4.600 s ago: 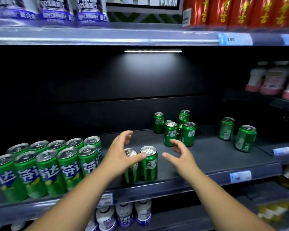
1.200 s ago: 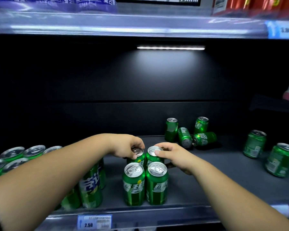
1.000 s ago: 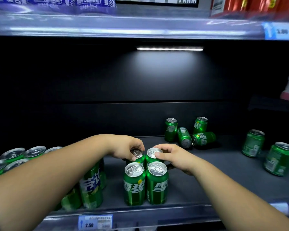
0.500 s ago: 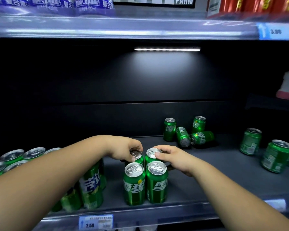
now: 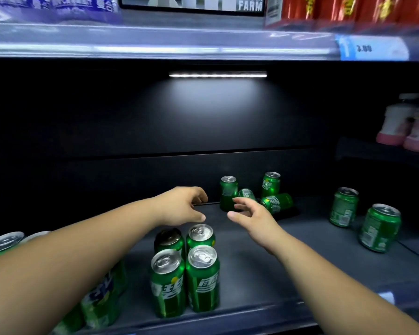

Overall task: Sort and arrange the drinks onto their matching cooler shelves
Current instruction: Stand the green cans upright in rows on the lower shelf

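Head view: both hands are empty. The left hand (image 5: 179, 206) hangs with its fingers loosely curled and the thumb out. The right hand (image 5: 254, 218) is spread wide, palm turned in. Both float above and behind the block of four cans (image 5: 203, 279), which stands upright two by two at the front of the shelf (image 5: 264, 262).

The key relation is with the back cluster (image 5: 228, 192), the loose cans ahead of the hands and slightly right, at the rear of the shelf. The right hand is nearer, and its fingertips overlap the cluster in the picture, though I can't tell whether they touch it. Two of these cans stand upright. The lying can (image 5: 277, 203) is on its side, long axis roughly left-right, top pointing left. A tilted can (image 5: 246, 194) sits partly hidden behind the right fingers. My read is that the next grab is there, and the two that aren't upright need standing up.

Two more cans (image 5: 344, 206) stand well apart to the right.

Versus half a second ago, both hands were pinching the tops of the block's two rear cans. Now they've let go and moved back and up. The block is in place and the cluster hasn't moved.
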`<state>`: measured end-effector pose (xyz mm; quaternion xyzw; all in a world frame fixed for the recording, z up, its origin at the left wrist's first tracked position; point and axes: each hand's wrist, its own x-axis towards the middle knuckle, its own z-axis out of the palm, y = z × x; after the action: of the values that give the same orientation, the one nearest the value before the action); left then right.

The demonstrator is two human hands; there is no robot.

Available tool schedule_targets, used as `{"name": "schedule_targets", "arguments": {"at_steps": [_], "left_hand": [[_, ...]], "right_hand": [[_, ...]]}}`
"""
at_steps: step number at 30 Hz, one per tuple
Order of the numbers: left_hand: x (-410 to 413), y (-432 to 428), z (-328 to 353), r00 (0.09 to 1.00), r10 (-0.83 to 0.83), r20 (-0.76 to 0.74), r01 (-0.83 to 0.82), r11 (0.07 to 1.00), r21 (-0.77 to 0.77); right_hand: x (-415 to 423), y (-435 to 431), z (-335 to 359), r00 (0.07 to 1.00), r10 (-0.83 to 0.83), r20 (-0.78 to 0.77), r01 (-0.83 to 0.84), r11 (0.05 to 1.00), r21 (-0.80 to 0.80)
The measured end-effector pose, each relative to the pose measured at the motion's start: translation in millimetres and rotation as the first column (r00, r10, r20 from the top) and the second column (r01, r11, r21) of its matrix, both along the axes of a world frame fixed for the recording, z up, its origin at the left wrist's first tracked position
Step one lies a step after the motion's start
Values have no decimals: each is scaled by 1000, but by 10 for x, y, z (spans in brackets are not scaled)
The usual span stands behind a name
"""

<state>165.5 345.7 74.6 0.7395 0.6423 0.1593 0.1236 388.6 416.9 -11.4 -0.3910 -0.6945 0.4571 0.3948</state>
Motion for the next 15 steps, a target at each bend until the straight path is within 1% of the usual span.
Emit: {"name": "schedule_targets", "arguments": {"at_steps": [4, 8, 10, 13, 15], "left_hand": [[226, 319, 44, 993, 65, 103, -70, 997, 44], [431, 711, 32, 972, 126, 200, -143, 987, 75], [506, 895, -6, 971, 140, 195, -160, 983, 90], [578, 1160, -54, 975, 166, 146, -180, 980, 87], [612, 1321, -81, 971, 188, 149, -201, 977, 74]], "right_hand": [[227, 319, 22, 987, -138, -79, 141, 989, 41], [454, 736, -7, 964, -257, -65, 260, 964, 56], [557, 949, -14, 956, -289, -56, 291, 956, 38], [709, 1286, -46, 949, -313, 24, 311, 948, 70], [788, 1492, -86, 945, -320, 69, 313, 945, 94]]}}
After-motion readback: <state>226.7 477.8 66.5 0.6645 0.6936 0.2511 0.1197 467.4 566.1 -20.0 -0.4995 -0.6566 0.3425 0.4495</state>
